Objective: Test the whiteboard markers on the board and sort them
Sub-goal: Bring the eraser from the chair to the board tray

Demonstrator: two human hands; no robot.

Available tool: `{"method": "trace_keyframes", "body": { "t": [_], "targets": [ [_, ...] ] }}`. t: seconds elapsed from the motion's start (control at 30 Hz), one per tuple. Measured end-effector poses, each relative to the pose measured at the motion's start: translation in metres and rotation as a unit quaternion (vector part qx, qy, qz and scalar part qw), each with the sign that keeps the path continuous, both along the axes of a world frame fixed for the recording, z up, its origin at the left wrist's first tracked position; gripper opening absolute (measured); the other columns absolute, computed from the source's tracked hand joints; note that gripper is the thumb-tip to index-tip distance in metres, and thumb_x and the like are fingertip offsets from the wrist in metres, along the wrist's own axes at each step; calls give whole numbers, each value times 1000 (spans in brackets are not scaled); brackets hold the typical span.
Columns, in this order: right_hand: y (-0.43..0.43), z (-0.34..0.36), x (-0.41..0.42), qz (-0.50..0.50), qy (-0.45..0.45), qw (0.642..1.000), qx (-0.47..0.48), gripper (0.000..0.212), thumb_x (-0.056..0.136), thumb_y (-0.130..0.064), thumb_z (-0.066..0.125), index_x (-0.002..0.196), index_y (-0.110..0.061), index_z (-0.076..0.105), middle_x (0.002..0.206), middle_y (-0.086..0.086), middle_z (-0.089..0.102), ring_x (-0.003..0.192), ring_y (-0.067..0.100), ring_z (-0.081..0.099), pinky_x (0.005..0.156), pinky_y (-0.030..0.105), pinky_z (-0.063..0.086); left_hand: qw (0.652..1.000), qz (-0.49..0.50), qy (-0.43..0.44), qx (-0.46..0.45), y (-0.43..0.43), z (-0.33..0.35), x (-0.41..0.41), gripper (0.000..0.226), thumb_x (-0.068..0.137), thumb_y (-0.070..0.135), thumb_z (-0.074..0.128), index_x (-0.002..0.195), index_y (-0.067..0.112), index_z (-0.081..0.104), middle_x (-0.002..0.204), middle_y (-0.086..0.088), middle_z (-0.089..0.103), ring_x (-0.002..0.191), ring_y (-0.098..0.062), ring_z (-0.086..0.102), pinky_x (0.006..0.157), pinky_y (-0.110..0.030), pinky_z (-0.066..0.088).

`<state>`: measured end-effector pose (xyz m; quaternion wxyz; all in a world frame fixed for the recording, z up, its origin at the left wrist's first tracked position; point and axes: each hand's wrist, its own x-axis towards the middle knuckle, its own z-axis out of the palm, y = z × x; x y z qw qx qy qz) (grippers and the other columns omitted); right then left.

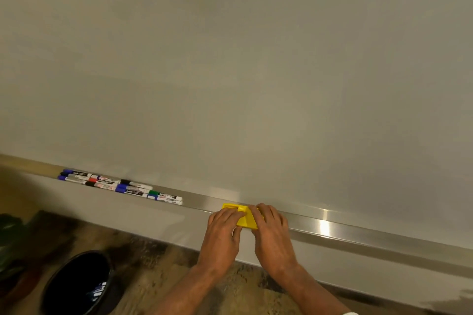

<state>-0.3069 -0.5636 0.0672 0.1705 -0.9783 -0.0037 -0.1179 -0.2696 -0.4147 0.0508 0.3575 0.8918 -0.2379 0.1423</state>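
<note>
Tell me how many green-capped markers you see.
1: the green-capped marker lies near the right end of the marker cluster on the tray; others could hide underneath.

floor [158,266] mottled brown-black | wall panel [107,208] plain grey, meets floor | light warm, dim

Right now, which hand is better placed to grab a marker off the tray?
Left hand, probably: the markers lie along the tray on its side; the right hand would have to cross.
</note>
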Motion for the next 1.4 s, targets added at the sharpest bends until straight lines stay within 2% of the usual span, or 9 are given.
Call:
{"method": "trace_keyframes", "body": {
  "t": [0.23,0.4,0.5,0.67,0.73,0.87,1.07,1.4],
  "targets": [
    [29,-32,51,-12,40,999,-4,76,67,-6,84,134,-21,51,128,3,58,119,26,55,96,43,49,999,6,34,9,27,-39,52,41,86,6,79,123,21,71,125,2,69,118,-10,48,102,-32,46],
    [47,-55,84,-27,62,998,-4,77,67,-4,84,135,-21,51,129,4,59,121,27,55,97,44,49,998,-15,45,32,42,-64,90,42,85,6,78,124,21,70,125,2,70,120,-13,54,108,-20,34],
    [56,-66,102,-37,71,997,-8,80,61,-3,85,133,-19,54,126,5,61,118,27,57,95,44,51,996,-20,69,50,50,-80,111,40,89,11,75,127,21,68,129,3,68,123,-17,58,109,-18,27],
    [65,-85,122,-45,90,995,-24,87,53,1,85,132,-19,54,124,6,61,116,27,58,94,44,51,994,-17,92,59,56,-102,132,41,90,11,74,129,22,67,131,3,68,123,-17,60,109,-20,30],
    [66,-92,126,-46,94,994,-30,86,53,1,84,131,-19,55,123,6,61,116,27,58,94,44,51,993,-19,94,63,57,-109,136,42,90,11,73,130,22,66,131,3,67,124,-16,59,109,-19,28],
    [66,-104,135,-49,104,993,-40,84,55,-1,84,132,-20,55,123,6,62,116,27,59,94,44,51,992,-19,99,71,58,-120,145,43,88,9,75,129,20,67,128,2,69,121,-17,61,106,-26,37],
    [67,-118,139,-46,113,991,-49,79,55,-1,86,126,-21,57,122,6,60,114,27,58,92,42,52,991,-15,105,81,62,-138,151,43,86,10,79,126,21,69,123,3,71,116,-17,65,102,-27,39],
    [66,-132,137,-70,99,991,-59,64,70,-12,85,125,-23,55,129,12,55,121,31,52,93,44,52,989,-2,120,81,60,-138,150,41,91,13,75,130,20,67,130,0,68,121,-21,59,104,-28,41]
  ]
}}
